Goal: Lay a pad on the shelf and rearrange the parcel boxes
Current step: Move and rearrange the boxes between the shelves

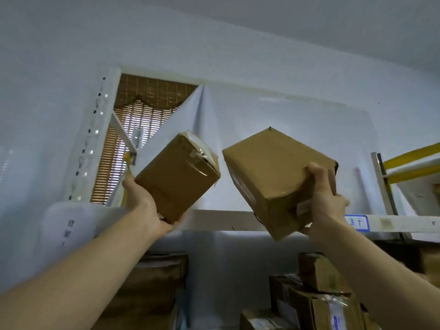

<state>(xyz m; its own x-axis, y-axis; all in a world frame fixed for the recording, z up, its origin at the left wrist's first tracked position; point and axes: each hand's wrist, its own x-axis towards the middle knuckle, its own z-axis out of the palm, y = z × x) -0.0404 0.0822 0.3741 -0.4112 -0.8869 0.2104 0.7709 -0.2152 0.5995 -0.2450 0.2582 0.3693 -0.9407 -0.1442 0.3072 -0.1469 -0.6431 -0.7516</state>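
Both arms are raised toward the top shelf (228, 220), a white board whose front edge runs across the view. My left hand (145, 206) grips a taped brown parcel box (181, 175) from below, tilted, just above the shelf edge. My right hand (326, 198) grips a larger brown parcel box (269, 177) with a label on its side, thumb over the upper edge, also tilted in front of the shelf edge. A white sheet (273, 144) hangs behind the shelf. The shelf's top surface is hidden from this low angle.
A white perforated upright (91, 141) stands at the left, with a bamboo blind (140, 115) behind it. Several parcel boxes (316, 296) are stacked on the level below. A second rack with yellow beams (409, 156) is at the right. A blue label (356, 222) marks the shelf edge.
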